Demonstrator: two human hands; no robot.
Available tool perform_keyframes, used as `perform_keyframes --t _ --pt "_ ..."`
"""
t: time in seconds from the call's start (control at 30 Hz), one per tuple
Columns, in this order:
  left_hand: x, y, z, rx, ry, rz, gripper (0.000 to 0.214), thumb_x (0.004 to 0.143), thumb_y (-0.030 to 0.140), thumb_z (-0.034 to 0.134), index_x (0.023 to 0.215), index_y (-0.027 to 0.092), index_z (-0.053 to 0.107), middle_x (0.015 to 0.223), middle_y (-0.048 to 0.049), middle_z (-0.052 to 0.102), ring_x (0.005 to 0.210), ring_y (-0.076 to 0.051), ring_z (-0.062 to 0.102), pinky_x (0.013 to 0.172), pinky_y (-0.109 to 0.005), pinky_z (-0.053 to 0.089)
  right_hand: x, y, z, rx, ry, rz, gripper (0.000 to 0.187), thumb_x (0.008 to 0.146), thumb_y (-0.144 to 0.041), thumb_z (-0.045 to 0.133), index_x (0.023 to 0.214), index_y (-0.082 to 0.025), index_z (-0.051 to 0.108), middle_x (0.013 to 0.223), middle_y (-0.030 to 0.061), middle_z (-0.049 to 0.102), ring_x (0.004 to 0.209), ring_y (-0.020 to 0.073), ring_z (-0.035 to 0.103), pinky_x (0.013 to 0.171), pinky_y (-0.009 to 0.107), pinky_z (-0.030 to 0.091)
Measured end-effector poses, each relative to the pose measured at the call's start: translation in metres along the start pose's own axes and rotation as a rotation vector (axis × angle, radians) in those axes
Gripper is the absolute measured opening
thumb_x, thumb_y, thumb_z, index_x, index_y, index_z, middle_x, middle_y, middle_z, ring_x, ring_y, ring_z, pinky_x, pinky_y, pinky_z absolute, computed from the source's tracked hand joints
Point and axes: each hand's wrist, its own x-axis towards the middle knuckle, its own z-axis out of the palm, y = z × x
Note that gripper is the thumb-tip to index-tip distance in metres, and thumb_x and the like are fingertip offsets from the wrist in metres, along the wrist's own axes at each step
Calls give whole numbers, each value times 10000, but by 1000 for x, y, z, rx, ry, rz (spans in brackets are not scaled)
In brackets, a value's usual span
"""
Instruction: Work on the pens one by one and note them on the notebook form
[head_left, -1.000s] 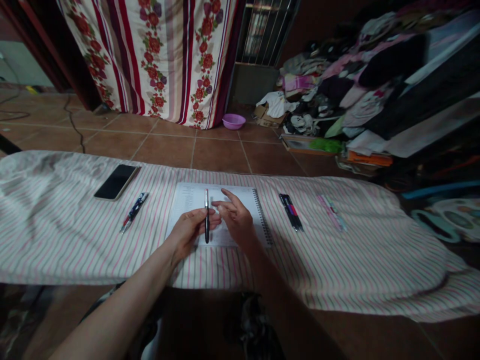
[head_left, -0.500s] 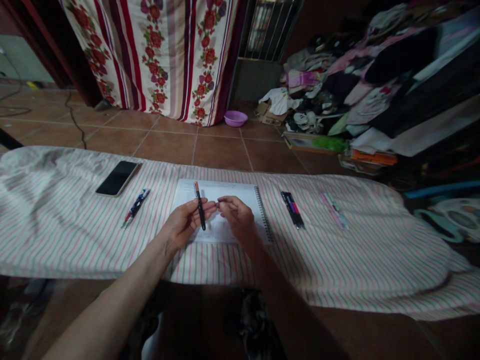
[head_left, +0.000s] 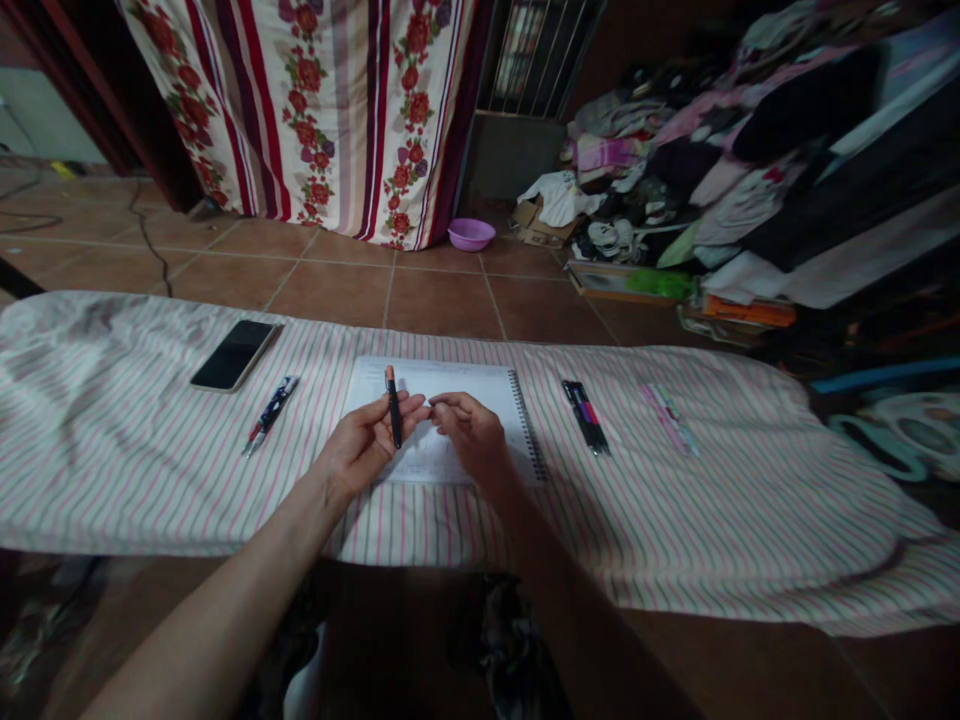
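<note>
1. Left hand (head_left: 365, 440): thumb and fingers pinch the black pen (head_left: 395, 415) (orange-ended) over the notebook (head_left: 469, 375), near the far edge of the surface (head_left: 735, 510).
2. Right hand (head_left: 478, 438): curled fingers; cannot tell whether they pinch anything.

dim light, deep shadow below the striped cloth (head_left: 712, 520), stretched, blurry edges

no legible text, faint marks on the notebook (head_left: 442, 460) page (too small and blurred to read)
</note>
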Motion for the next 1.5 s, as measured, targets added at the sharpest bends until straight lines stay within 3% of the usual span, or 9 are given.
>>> perform_keyframes --t 0.4,0.57,0.73,0.97,1.1,1.27,1.5 --pt "-1 2 2 -80 10 -15 291 900 91 334 1130 73 512 777 -100 683 683 -156 685 576 -176 548 0 1 1 22 -31 -8 168 789 -352 527 824 -205 602 755 42 709 718 169 658 657 298 492" --pt "-1 2 2 -111 13 -2 260 899 92 338 1073 55 529 770 -111 683 703 -161 684 588 -176 548 0 3 3 44 -38 -9 177 796 -353 524 836 -198 600 768 51 709 719 169 657 656 293 488" --pt "-2 2 0 -40 -18 14 240 890 86 343 883 78 583 696 -75 656 632 -126 658 612 -189 541 0 0 4 35 -27 -8 182 793 -357 523 832 -199 603 757 52 708 704 170 650 649 295 483" --pt "-3 -7 -7 443 -221 215 159 828 212 501 810 102 614 626 -29 589 564 -118 579 577 -219 462 4 -2 0 73 84 45 277 765 -423 531 856 -176 619 735 51 687 643 144 611 551 249 462" --pt "3 -17 -13 772 -187 381 210 815 315 517 830 126 608 565 11 547 530 -100 509 553 -216 397 9 1 -2 109 151 66 363 709 -473 576 879 -156 626 723 35 656 549 112 550 438 212 390" --pt "12 -28 -23 1185 -146 597 231 825 325 465 861 138 596 555 24 522 530 -112 479 550 -241 384 9 3 -3 127 163 96 375 662 -474 625 858 -154 633 742 34 660 529 94 518 419 199 352" --pt "12 -29 -23 1403 -108 766 220 821 293 480 914 149 618 688 -15 563 654 -144 538 624 -279 424 5 1 -6 66 135 43 297 703 -404 611 854 -155 668 696 14 659 478 77 479 424 199 358"
